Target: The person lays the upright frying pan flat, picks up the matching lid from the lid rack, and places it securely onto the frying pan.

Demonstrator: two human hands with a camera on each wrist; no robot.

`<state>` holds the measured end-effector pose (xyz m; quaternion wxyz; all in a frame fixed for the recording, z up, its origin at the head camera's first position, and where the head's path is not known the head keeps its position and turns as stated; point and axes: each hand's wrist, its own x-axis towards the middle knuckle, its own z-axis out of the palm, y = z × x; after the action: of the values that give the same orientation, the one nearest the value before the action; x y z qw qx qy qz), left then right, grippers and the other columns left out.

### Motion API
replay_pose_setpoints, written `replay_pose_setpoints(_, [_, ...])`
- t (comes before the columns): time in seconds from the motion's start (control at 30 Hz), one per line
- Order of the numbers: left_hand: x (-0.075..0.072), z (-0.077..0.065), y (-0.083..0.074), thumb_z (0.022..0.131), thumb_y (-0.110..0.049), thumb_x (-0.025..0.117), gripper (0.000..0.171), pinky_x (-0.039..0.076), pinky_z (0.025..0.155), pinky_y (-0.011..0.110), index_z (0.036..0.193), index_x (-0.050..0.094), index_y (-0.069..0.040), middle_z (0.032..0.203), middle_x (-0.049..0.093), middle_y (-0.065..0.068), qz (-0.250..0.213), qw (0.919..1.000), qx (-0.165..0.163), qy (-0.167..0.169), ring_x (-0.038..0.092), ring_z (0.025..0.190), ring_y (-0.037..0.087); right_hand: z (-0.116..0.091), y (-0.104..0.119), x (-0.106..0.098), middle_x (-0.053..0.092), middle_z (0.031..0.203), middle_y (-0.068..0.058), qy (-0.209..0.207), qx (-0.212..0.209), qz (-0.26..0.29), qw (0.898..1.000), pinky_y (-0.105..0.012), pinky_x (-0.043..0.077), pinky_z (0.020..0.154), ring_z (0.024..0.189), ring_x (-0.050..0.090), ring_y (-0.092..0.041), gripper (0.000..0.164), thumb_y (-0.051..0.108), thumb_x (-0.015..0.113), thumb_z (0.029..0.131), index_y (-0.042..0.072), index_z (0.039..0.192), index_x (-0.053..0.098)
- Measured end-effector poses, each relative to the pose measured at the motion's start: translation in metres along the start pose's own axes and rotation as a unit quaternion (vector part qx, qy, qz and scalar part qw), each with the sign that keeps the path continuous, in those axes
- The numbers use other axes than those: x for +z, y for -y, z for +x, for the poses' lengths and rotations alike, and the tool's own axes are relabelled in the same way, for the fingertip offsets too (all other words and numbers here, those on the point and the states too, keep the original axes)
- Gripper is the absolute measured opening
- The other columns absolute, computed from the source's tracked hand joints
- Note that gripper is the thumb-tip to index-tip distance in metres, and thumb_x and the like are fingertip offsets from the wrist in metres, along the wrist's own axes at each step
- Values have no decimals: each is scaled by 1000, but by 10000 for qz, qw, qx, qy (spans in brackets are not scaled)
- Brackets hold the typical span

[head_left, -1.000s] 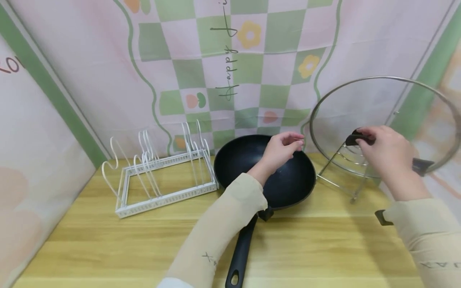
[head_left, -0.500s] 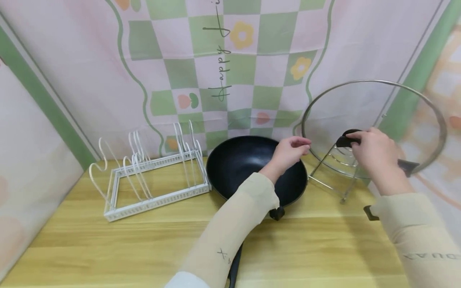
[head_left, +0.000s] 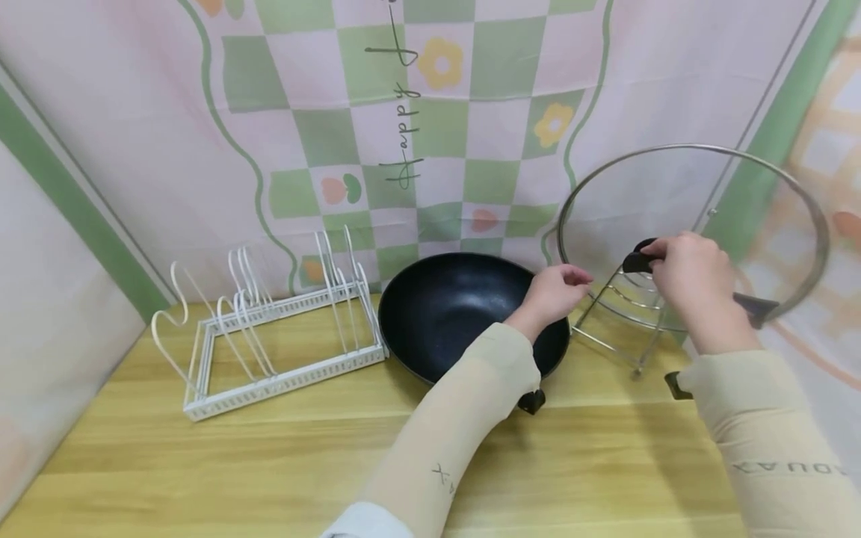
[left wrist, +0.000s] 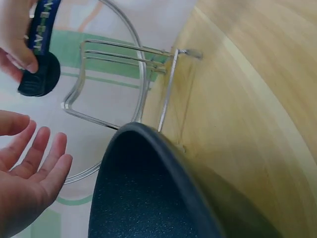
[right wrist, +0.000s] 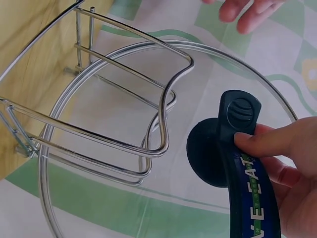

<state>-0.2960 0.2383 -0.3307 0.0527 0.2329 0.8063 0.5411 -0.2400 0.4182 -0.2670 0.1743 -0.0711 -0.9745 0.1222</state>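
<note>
A large glass lid point(head_left: 673, 202) with a metal rim stands nearly upright at the right, in a silver wire stand point(right wrist: 164, 114). My right hand point(head_left: 696, 280) grips the lid's black handle point(right wrist: 242, 163), thumb on its upper face, as the right wrist view shows. Over the right rim of a black wok point(head_left: 437, 314) hovers my left hand point(head_left: 554, 291). Its fingers point(left wrist: 52, 161) are loosely bent and hold nothing, a short way from the lid handle. My left forearm covers the wok's long handle.
To the left of the wok, a white rack point(head_left: 282, 385) with upright wire dividers sits on the wood-grain table point(head_left: 269, 478). Behind everything hangs a patterned cloth point(head_left: 444, 127). Black camera mounts show beneath both sleeves.
My left hand has moved to the right across the wok, nearer the lid. The right hand keeps its grip on the handle. The head view has turned slightly right.
</note>
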Motion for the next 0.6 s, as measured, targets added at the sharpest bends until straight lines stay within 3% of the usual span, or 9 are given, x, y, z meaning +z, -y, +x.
replay_pose_setpoints(0.13, [6, 3, -2, 99, -12, 67, 16, 47, 80, 13, 113, 75, -13, 104, 72, -6, 2, 10000, -51, -16, 63, 93, 3, 1, 1, -1, 59, 116, -36, -50, -2, 3, 10000, -63, 45, 72, 94, 55, -60, 27, 1, 57, 95, -2, 119, 68])
replay_pose_setpoints(0.3, [13, 2, -3, 101, -12, 63, 30, 48, 86, 15, 130, 69, -14, 121, 69, -6, 142, 9995, -138, 265, 63, 105, 5, 2, 3, -2, 59, 118, -36, -40, 16, 10, 10000, -64, 44, 74, 96, 54, -61, 26, 1, 57, 95, -2, 118, 69])
replay_pose_setpoints(0.6, [27, 4, -3, 102, -14, 63, 36, 48, 74, 13, 138, 65, -16, 132, 66, -10, 184, 9989, -58, 437, 63, 101, 2, 1, 1, 0, 60, 118, -37, -55, 90, 62, 9999, -62, 45, 70, 93, 56, -61, 26, 2, 58, 95, 0, 118, 70])
